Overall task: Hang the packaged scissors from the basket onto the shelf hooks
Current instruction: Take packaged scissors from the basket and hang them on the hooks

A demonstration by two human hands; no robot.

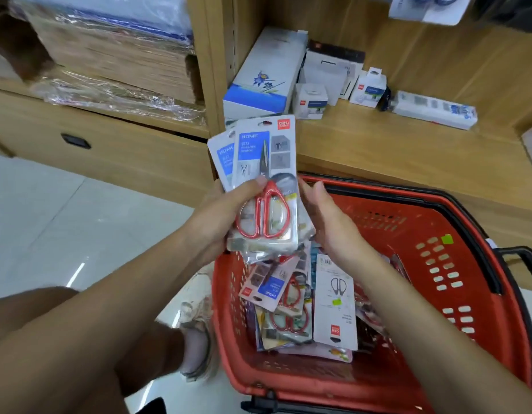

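Note:
My left hand [220, 216] grips a small stack of packaged scissors [266, 162], red handles facing me, held upright above the basket's near-left corner. My right hand [327, 222] touches the stack's right edge with its fingers slightly spread. Below them the red plastic basket [438, 252] holds several more scissor packs [288, 297], some face down and showing white backs. A hanging pack [426, 7] shows at the top right edge; its hook is out of sight.
A wooden shelf ledge [393, 144] behind the basket carries white boxes [264, 76] and small packets. To the left stands a wooden cabinet with wrapped cardboard stacks [115, 55]. My shoe [196, 339] rests on the pale tiled floor beside the basket.

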